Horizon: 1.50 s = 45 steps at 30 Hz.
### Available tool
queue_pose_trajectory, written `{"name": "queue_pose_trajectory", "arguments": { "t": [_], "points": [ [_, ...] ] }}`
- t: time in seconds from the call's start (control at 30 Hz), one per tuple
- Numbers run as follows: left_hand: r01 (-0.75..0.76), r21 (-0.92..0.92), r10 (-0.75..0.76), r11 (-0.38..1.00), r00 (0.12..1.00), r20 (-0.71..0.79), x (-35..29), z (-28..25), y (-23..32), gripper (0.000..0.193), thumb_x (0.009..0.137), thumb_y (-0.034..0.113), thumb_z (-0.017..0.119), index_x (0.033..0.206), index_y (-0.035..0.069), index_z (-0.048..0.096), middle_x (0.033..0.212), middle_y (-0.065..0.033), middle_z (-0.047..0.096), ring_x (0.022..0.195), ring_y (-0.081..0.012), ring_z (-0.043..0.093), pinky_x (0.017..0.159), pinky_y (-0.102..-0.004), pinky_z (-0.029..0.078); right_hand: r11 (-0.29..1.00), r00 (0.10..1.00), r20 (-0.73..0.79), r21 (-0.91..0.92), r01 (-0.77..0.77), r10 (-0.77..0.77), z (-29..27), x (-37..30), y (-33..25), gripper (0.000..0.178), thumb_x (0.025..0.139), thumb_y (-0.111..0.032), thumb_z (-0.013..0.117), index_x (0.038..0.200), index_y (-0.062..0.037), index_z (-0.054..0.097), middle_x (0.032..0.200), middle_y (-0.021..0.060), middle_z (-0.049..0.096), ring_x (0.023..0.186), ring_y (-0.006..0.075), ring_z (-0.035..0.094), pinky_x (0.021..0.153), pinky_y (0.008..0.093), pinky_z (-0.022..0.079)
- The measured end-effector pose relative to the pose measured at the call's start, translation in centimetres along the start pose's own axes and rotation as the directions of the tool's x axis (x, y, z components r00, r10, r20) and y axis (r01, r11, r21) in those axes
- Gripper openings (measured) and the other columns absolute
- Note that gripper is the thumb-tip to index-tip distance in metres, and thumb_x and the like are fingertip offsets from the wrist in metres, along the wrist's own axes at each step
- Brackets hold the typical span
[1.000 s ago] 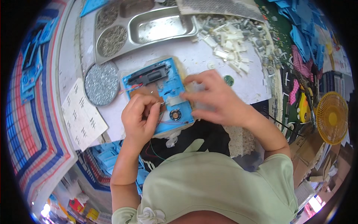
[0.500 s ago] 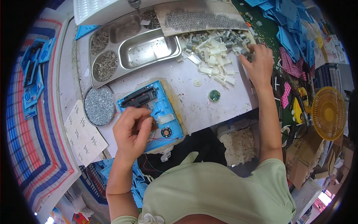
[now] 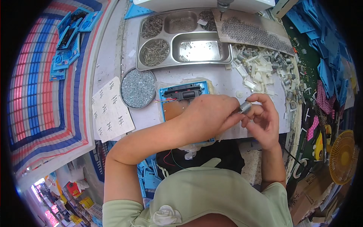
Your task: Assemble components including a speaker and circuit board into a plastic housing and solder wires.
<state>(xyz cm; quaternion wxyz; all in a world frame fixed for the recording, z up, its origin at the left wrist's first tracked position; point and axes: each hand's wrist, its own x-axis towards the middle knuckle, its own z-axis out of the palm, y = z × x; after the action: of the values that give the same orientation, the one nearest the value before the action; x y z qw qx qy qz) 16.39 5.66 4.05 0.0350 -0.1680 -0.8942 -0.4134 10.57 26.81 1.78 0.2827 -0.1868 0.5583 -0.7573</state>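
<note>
A small silver cylindrical motor (image 3: pixel 245 107) is between my two hands, in front of the tray. My right hand (image 3: pixel 264 123) grips it with bent fingers. My left hand (image 3: pixel 210 115) reaches across from the left, its fingertips pinched together at the motor's near end; whatever they hold is hidden. Below the left hand and forearm lies an open blue plastic casing (image 3: pixel 207 87), largely covered. A black part (image 3: pixel 183 94) with thin wires is fitted along its far side, and a brown board (image 3: pixel 172 112) shows in it.
A steel compartment tray (image 3: pixel 140 56) holds small metal parts and springs. Beside it stands a round dish of screws (image 3: pixel 138 89), near a paper with handwriting (image 3: pixel 111 109). White plastic pieces and motors (image 3: pixel 261 70) are heaped at right, below a board of small parts (image 3: pixel 253 36). A yellow fan (image 3: pixel 342 157) stands far right.
My right hand has come back from the heap with a motor. The left hand has moved right, off the casing, to meet it. The whole view has shifted.
</note>
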Motion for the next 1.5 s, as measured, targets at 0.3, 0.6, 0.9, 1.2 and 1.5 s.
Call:
{"name": "queue_pose_trajectory", "arguments": {
  "t": [0.3, 0.6, 0.9, 1.2, 1.5],
  "points": [
    [-0.268, 0.53, 0.274, 0.805, 0.959, 0.07, 3.0, 1.0, 0.1, 0.016, 0.075, 0.014, 0.069, 0.085, 0.01, 0.058, 0.077, -0.0032, 0.056, 0.068, -0.0193, 0.065, 0.054, -0.0338, 0.053, 0.956, 0.957, 0.0, 0.053, -0.289, 0.289, -2.8, 1.9, 0.8, 0.043, 0.092, -0.004, 0.072, 0.128, -0.0015, 0.049, 0.084, 0.0081, 0.071, 0.074, 0.0129, 0.068, 0.065, 0.0255, 0.055],
    [-0.426, 0.216, 0.443, 0.879, 0.896, -0.038, 6.2, 1.5, -0.4, 0.017, 0.079, 0.013, 0.071, 0.094, 0.01, 0.065, 0.083, -0.0037, 0.062, 0.071, -0.0202, 0.067, 0.058, -0.035, 0.055, 0.91, 0.989, -0.021, 0.395, -0.127, 0.147, -5.1, 1.4, 2.0, 0.044, 0.099, -0.015, 0.068, 0.134, -0.0022, 0.045, 0.083, 0.0039, 0.065, 0.072, 0.0143, 0.064, 0.064, 0.0292, 0.052],
    [0.279, 0.167, -0.22, 0.945, 0.927, -0.304, 12.6, -4.5, -12.9, 0.023, 0.085, 0.025, 0.076, 0.091, 0.002, 0.076, 0.082, -0.0137, 0.075, 0.077, -0.0225, 0.072, 0.074, -0.0349, 0.056, 0.865, 0.992, 0.032, 0.486, -0.126, 0.126, -5.5, 1.5, 1.4, 0.056, 0.096, -0.016, 0.072, 0.141, -0.0056, 0.04, 0.082, 0.0034, 0.061, 0.06, 0.0085, 0.048, 0.052, 0.0253, 0.038],
    [0.258, 0.403, -0.114, 0.878, 0.93, -0.349, 14.0, -2.7, -13.9, 0.022, 0.087, 0.027, 0.073, 0.092, 0.005, 0.075, 0.086, -0.0202, 0.073, 0.083, -0.0377, 0.072, 0.077, -0.046, 0.056, 0.923, 0.993, -0.022, 0.373, -0.098, 0.114, -7.1, -1.0, -0.2, 0.056, 0.097, -0.011, 0.069, 0.147, 0.0009, 0.046, 0.076, 0.0013, 0.059, 0.063, 0.0081, 0.049, 0.058, 0.0265, 0.04],
    [-0.118, 0.463, 0.322, 0.878, 0.862, -0.391, 10.8, -2.1, -8.1, 0.008, 0.093, 0.015, 0.067, 0.092, 0.007, 0.065, 0.084, -0.0139, 0.071, 0.074, -0.0344, 0.07, 0.065, -0.0432, 0.056, 0.79, 0.988, -0.135, -0.596, -0.146, 0.081, -7.6, -2.2, 0.0, 0.037, 0.091, -0.002, 0.066, 0.128, -0.0061, 0.065, 0.073, -0.0041, 0.052, 0.064, 0.0057, 0.045, 0.06, 0.0233, 0.038]
  ]
}}
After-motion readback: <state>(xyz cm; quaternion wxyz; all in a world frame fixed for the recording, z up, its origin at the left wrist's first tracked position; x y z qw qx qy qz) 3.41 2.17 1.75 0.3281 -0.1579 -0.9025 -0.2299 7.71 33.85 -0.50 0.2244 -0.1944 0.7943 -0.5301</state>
